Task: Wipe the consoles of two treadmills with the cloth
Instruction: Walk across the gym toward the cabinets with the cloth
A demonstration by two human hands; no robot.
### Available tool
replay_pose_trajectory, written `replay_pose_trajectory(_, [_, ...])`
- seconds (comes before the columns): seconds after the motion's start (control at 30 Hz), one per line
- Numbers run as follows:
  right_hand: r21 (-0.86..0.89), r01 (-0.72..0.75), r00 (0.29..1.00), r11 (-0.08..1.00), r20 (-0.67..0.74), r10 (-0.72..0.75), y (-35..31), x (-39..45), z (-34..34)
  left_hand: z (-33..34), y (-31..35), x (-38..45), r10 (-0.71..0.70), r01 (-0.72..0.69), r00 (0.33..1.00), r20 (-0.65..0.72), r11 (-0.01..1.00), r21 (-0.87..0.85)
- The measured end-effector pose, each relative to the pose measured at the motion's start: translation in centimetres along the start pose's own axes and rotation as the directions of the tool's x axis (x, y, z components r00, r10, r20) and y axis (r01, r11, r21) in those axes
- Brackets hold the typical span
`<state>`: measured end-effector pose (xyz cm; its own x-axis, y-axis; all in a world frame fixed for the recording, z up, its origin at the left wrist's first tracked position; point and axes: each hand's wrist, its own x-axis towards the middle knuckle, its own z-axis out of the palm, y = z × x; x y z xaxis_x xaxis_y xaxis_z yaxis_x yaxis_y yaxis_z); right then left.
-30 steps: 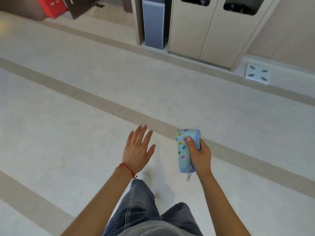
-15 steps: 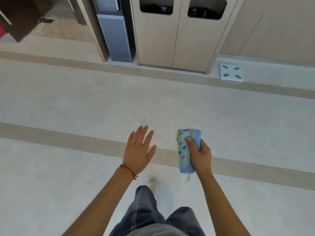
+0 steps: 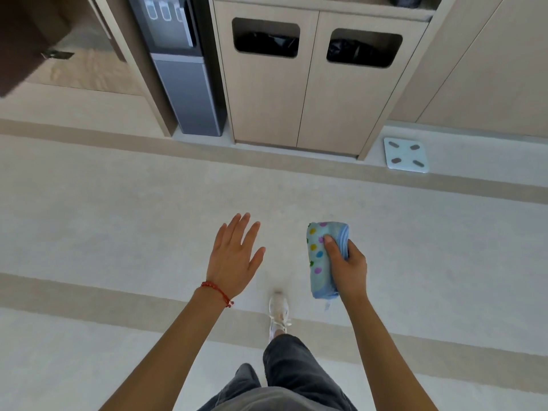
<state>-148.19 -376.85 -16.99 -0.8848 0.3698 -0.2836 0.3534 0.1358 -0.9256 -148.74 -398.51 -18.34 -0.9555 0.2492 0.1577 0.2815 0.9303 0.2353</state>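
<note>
The bin cabinet (image 3: 305,84) and water dispenser (image 3: 184,63) have drawn nearer as I walk. My right hand (image 3: 347,262) grips the folded cloth (image 3: 318,262) (spotted, light blue) above the floor (image 3: 118,218); my left hand (image 3: 234,256) hangs open, fingers spread.

Left hand (image 3: 234,256) splayed, right hand (image 3: 347,266) seemingly clenched

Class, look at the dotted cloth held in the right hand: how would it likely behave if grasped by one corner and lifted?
The cloth would probably flop open, since it looks soft and is only folded into a bundle. It seems light: the right hand holds it with a loose grip. It likely won't slip, as the fabric looks fuzzy.
</note>
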Motion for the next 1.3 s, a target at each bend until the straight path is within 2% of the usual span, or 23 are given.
replay_pose_trajectory(0.5, [0.014,0.015,0.999,1.000,0.048,-0.015,-13.0,26.6,9.8,0.2,-8.9,29.2,-0.015,0.016,0.999,-0.037,1.000,0.013])
replay_pose_trajectory(0.83, [0.063,0.041,0.999,0.997,-0.033,-0.039,-21.4,44.0,19.4,0.5,-18.2,50.7,0.061,-0.060,0.997,-0.049,0.998,0.005])
replay_pose_trajectory(1.07, [0.073,0.049,0.998,0.996,-0.032,-0.046,-26.7,53.3,23.4,0.3,-22.1,61.6,0.073,-0.073,0.996,-0.059,0.997,-0.009])
replay_pose_trajectory(1.3, [0.085,0.085,0.996,0.993,-0.014,-0.084,-30.5,65.0,26.1,2.9,-24.0,73.0,0.048,-0.050,0.997,-0.068,0.999,-0.019])
